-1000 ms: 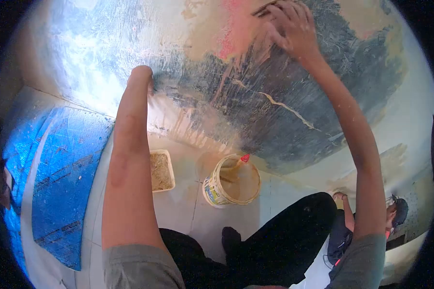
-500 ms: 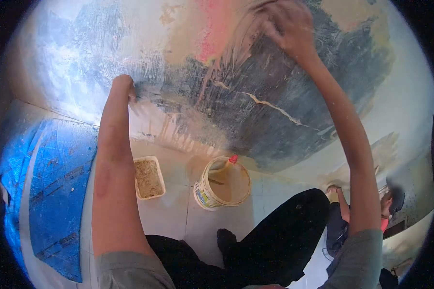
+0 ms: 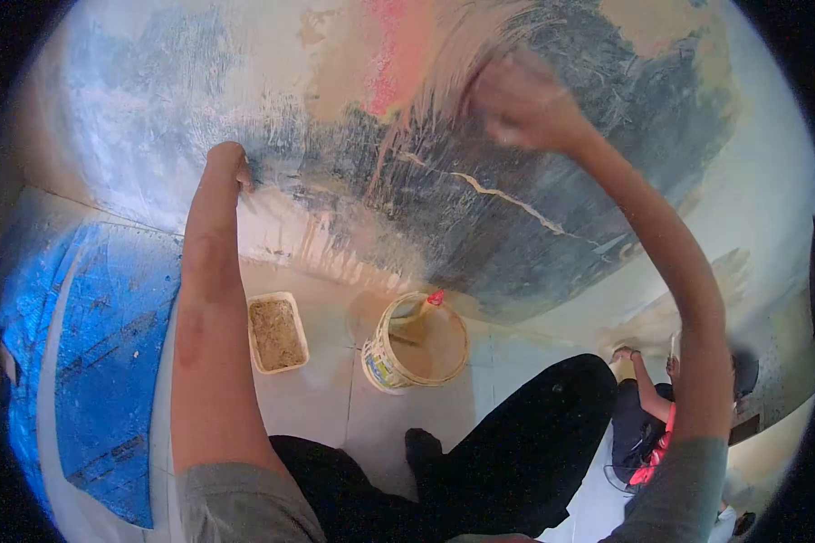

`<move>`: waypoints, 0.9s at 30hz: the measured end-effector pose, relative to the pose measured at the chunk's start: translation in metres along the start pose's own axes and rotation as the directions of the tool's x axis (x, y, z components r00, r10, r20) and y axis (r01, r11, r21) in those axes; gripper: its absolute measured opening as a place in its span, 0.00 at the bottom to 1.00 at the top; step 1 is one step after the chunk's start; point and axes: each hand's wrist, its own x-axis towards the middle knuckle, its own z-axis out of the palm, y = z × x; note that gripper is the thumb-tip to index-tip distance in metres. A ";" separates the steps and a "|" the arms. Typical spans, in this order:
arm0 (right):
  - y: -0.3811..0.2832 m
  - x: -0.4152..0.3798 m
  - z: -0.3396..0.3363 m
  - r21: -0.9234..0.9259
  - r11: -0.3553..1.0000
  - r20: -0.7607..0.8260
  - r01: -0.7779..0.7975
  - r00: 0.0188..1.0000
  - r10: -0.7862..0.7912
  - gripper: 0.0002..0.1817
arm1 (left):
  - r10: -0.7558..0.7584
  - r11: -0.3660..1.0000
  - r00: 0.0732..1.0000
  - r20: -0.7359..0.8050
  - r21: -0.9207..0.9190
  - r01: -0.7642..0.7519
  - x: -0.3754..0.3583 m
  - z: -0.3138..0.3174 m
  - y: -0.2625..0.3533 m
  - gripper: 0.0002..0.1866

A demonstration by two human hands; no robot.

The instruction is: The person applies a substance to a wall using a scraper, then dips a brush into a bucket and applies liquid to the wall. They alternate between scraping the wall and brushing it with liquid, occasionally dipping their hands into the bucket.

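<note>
In front of me is a wall (image 3: 534, 181) with a dark grey, streaky patch, pale areas, a pink stripe and a light jagged crack line. My right hand (image 3: 525, 101) is against the dark patch, smeared by motion. Its fingers look curled in, and whatever they hold, if anything, does not show. Lower on the left, my left hand (image 3: 229, 161) is bent down at the wrist by the wall, its fingers mostly hidden behind it. Below stand a round bucket (image 3: 371, 360) of cloudy liquid, with a red-tipped handle in it, and a cream tub (image 3: 301, 360) of brownish material.
A blue tarp (image 3: 109, 362) covers the left side. My bent knee (image 3: 580, 389) comes up close to the bucket on the tiled floor (image 3: 362, 407). At the right, another person (image 3: 647, 416) crouches near the wall, partly behind my right arm.
My right hand has swept down and slightly left across the wall, with the elbow swinging outward. My left hand has barely moved. The other person has shifted a little.
</note>
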 end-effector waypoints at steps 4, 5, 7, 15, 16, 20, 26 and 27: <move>0.007 0.005 0.003 -0.104 0.923 -0.209 -0.371 0.915 0.344 0.27 | -0.014 0.999 1.000 0.008 -0.031 0.014 0.002 0.004 -0.001 0.27; 0.005 0.003 0.006 0.021 0.994 -0.038 -0.107 0.993 0.107 0.28 | -0.013 0.999 1.000 0.007 -0.037 0.014 0.001 0.002 -0.002 0.27; 0.022 0.000 0.004 -0.052 0.981 -0.102 -0.186 0.978 0.180 0.28 | -0.010 0.999 1.000 0.013 -0.045 0.010 0.005 0.002 0.000 0.27; 0.002 -0.021 0.003 -0.087 0.993 0.143 -0.077 0.986 0.089 0.26 | 0.044 0.987 0.999 0.005 -0.157 -0.042 0.023 -0.002 -0.015 0.29; 0.011 -0.025 -0.009 -0.116 0.930 0.025 -0.348 0.935 0.353 0.26 | 0.075 0.983 0.997 0.015 -0.168 -0.072 0.023 -0.003 -0.016 0.30; 0.004 -0.032 -0.002 -0.185 0.870 -0.259 -0.457 0.877 0.405 0.23 | 0.004 0.967 0.998 0.065 -0.253 0.013 0.008 0.001 -0.010 0.30; 0.016 -0.037 0.000 -0.215 0.663 -0.309 -0.717 0.694 0.651 0.25 | -0.120 0.973 0.986 0.115 -0.186 0.140 0.043 -0.014 -0.025 0.22; 0.008 -0.029 0.003 -0.205 0.664 -0.308 -0.720 0.691 0.654 0.25 | -0.169 0.970 0.983 0.069 -0.164 0.178 0.030 -0.011 -0.021 0.22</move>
